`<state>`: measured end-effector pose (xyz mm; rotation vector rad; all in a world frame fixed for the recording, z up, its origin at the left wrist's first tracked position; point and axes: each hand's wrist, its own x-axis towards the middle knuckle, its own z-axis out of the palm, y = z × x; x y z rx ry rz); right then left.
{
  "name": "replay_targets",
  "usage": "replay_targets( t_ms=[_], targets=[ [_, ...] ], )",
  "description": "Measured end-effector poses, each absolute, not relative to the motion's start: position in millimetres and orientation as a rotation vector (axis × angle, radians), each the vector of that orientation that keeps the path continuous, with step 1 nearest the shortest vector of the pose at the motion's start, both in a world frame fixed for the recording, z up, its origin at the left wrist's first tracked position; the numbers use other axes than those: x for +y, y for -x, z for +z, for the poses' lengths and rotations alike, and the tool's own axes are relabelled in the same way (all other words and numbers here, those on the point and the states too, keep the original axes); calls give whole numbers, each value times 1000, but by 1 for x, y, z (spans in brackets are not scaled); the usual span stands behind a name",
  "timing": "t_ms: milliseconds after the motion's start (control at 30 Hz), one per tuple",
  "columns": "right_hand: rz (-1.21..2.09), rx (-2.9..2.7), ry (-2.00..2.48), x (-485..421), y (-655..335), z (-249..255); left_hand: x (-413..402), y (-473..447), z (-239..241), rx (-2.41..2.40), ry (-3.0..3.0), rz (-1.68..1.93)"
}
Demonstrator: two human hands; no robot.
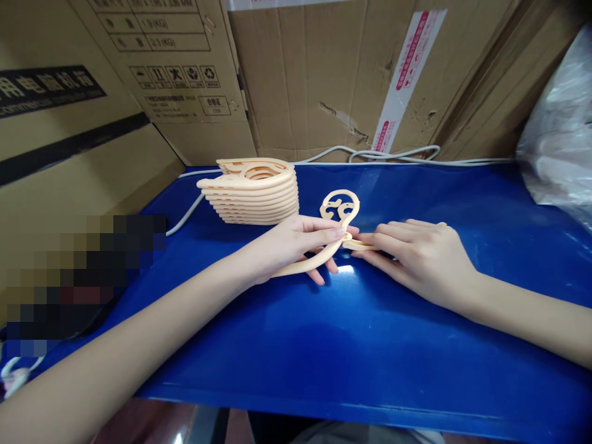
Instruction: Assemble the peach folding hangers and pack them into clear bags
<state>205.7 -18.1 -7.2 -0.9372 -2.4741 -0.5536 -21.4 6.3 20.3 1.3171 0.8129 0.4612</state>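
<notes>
In the head view, holding a pale hanger [327, 253] with both hands, to the right of the stack [259, 197] of folded hangers and nearer than it. Pinching the hanger near its joint with the left hand [289, 243], closed there at thumb and forefinger, with other fingers loosely spread underneath. Gripping the opposite side of the hanger with the right hand [420, 256], farther right of the stack, with fingers nearly straight and brought together at the tips; cannot tell how firmly. Beside the stack, a little apart on its right, the hook [355, 206], with curled parts visible through its loop. Under the stack, a glossy blue table [296, 345]. Behind the stack, a white cable [411, 161], then a brown back box [314, 74] with red-printed tape [407, 71]. Left of the stack, a left box [41, 148] with printed lettering, and a dark thing [87, 283], too pixelated to identify. Far right of the stack, a clear bag [559, 135].
</notes>
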Motion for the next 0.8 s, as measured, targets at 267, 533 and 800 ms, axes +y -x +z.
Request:
replay_targets(
  t_ms=[267,533,800],
  targets=[
    [-571,-2469,979,-19,-204,-7,7,21,18,861,-1362,480],
    [-581,-2497,897,-16,-204,-4,5,19,17,883,-1346,485],
    [-528,-2477,851,-18,-203,-3,6,20,17,844,-1263,517]
  ],
)
